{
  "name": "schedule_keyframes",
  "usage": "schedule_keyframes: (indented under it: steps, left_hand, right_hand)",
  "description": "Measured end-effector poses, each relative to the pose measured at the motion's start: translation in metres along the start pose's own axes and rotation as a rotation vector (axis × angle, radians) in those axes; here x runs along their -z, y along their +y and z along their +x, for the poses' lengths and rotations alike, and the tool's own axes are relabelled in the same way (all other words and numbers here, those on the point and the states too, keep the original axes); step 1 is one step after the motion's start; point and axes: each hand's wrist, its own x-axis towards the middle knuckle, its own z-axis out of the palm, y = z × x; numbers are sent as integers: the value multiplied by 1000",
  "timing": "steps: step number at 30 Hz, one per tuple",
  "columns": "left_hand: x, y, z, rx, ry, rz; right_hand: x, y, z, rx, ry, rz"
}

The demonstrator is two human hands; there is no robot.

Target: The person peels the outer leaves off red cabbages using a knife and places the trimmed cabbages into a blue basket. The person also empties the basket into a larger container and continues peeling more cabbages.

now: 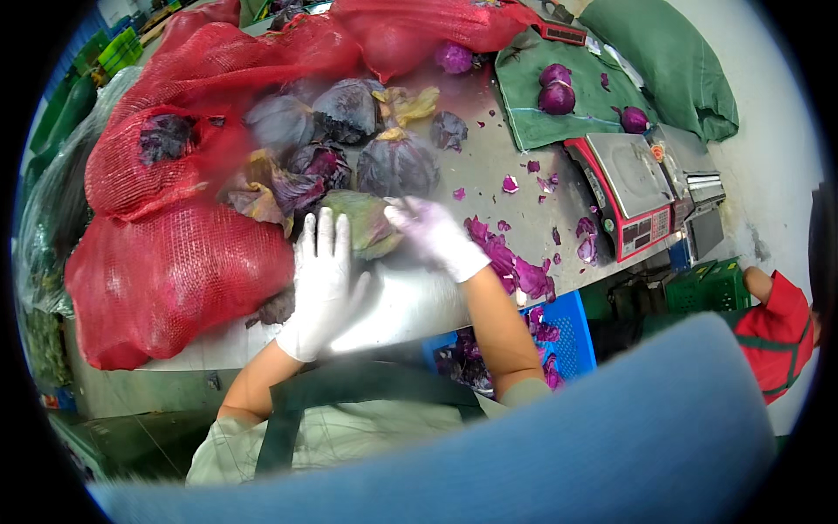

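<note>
A red cabbage with a greenish outer leaf (363, 221) lies on the metal table in front of me. My left hand (322, 281), in a white glove, rests its outstretched fingertips by the cabbage's left side, thumb spread. At the cabbage's right edge is my right hand (435, 232), gloved and stained purple, its fingers bent together; whether they pinch something is blurred. Just beyond lie other untrimmed red cabbages: a large one (398, 164), a dark one (347, 108) and a greyish one (280, 122). Loose wilted leaves (262, 190) lie to the left.
Red mesh sacks (183, 275) of cabbages line the left and back. Purple leaf scraps (510, 262) litter the right, above a blue crate (569, 327). A red scale (628, 190) stands at the right edge; peeled cabbages (556, 98) sit on green cloth (524, 85). A person in red (776, 334) is at right.
</note>
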Motion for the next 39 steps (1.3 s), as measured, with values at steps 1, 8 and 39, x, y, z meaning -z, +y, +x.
schedule_keyframes:
  steps: [1,8,39]
  left_hand:
    - [-1,3,-2,-35,1,44]
    - [-2,-10,-43,-193,188,-383]
    - [-62,58,26,-412,-251,-964]
  right_hand:
    - [-7,9,2,40,5,27]
    - [-15,37,-36,78,-1,178]
    - [67,261,-287,-330,1275,-440]
